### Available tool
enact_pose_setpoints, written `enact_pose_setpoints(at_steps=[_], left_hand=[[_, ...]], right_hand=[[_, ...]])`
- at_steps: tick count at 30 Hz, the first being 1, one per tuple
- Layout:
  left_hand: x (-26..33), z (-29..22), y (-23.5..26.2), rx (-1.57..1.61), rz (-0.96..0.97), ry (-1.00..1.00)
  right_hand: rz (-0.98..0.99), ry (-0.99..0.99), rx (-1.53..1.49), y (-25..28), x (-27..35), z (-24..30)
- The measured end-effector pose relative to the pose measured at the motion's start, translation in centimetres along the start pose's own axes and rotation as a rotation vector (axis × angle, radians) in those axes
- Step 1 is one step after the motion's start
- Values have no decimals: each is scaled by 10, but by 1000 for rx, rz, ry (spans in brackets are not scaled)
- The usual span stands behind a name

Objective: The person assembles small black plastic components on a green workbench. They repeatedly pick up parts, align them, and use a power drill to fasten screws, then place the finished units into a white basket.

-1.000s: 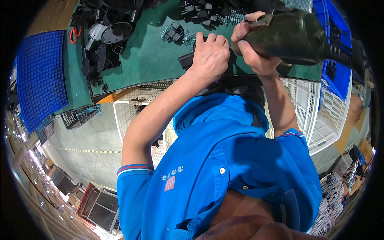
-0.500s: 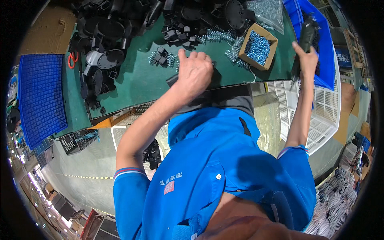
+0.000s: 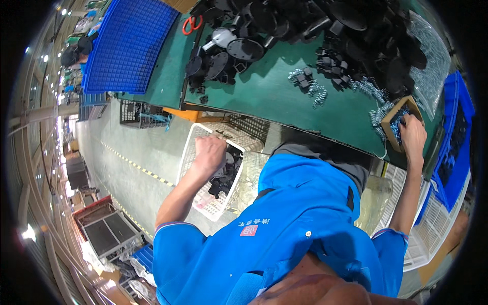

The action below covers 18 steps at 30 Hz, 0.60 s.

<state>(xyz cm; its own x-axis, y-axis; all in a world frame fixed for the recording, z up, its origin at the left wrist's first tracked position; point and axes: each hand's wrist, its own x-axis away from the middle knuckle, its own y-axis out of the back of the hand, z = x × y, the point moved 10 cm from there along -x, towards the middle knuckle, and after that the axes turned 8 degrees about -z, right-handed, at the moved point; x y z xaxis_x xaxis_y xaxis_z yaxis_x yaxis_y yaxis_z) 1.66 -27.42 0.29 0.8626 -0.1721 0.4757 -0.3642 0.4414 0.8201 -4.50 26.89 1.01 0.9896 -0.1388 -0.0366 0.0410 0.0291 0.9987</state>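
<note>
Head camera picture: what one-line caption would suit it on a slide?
Left hand reaches into white plastic basket of black parts; right hand dips into small cardboard box on green workbench.

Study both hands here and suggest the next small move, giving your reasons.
Probably lift the left hand out of the white basket with one black part, since it reaches down among them. The right hand is already in the small cardboard box of blue screws, so both pieces would likely meet at the green bench.
</note>
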Motion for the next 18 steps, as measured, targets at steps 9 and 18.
enact_pose_setpoints(at_steps=[9, 18], left_hand=[[-114, 44, 133, 277, -845, 102], [-157, 62, 90, 287, -730, 405]], right_hand=[[-105, -90, -192, 9, 5, 2], [-519, -402, -1079, 29, 58, -64]])
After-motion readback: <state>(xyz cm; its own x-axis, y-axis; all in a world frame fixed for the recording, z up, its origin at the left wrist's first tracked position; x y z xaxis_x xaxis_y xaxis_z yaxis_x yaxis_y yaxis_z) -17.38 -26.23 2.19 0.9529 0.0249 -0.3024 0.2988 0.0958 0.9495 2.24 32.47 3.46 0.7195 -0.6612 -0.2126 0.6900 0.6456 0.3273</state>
